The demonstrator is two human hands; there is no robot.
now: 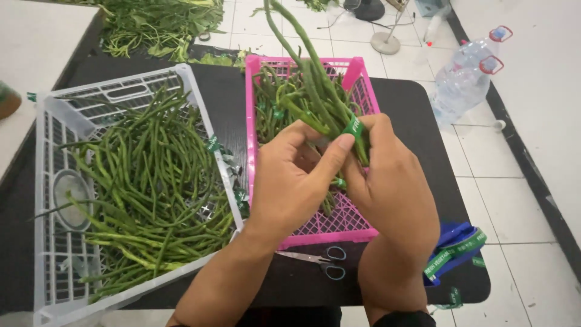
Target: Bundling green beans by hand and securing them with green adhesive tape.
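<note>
Your left hand [290, 181] and right hand [390, 181] are both clamped on a bundle of long beans [315, 97], held above the pink crate [363, 91]; your left thumb presses the green tape band [353, 127] around the stems. Loose beans fill the white crate [54, 121]. Scissors [321, 261] lie on the black table [411, 103].

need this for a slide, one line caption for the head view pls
Both hands, left hand and right hand, wrap green tape around a long bean bundle above a pink crate.
</note>
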